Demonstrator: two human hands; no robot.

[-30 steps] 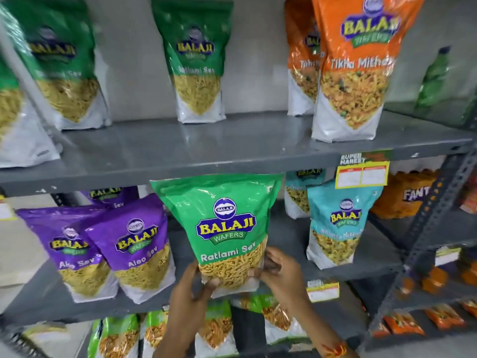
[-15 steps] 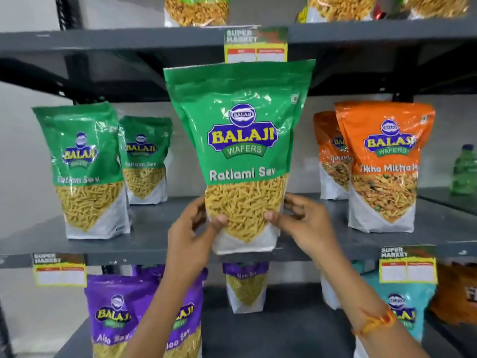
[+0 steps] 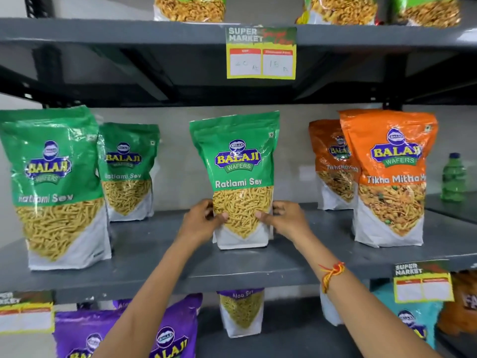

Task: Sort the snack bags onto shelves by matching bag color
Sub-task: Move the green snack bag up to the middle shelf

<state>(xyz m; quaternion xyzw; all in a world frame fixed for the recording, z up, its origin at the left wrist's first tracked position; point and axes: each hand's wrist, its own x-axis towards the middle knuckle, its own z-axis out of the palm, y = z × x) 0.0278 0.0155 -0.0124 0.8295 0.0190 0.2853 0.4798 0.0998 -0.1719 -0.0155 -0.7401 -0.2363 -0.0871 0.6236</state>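
Note:
A green Ratlami Sev bag point(image 3: 236, 161) stands upright on the grey middle shelf point(image 3: 160, 257), its base resting on the shelf board. My left hand point(image 3: 200, 220) grips its lower left side and my right hand point(image 3: 286, 219) grips its lower right side, thumbs on the front. Two more green bags point(image 3: 51, 187) point(image 3: 127, 169) stand to the left on the same shelf. Two orange Tikha Mitha bags point(image 3: 389, 177) point(image 3: 331, 164) stand to the right.
Purple Aloo Sev bags point(image 3: 85, 334) and a teal bag point(image 3: 413, 316) sit on the shelf below. Bags line the top shelf point(image 3: 116, 31), which carries a price label point(image 3: 260, 54). A green bottle point(image 3: 454, 177) stands at far right.
Both hands lifted the green bag from the lower shelf level up and back onto the middle shelf, where it now stands between the green and orange bags.

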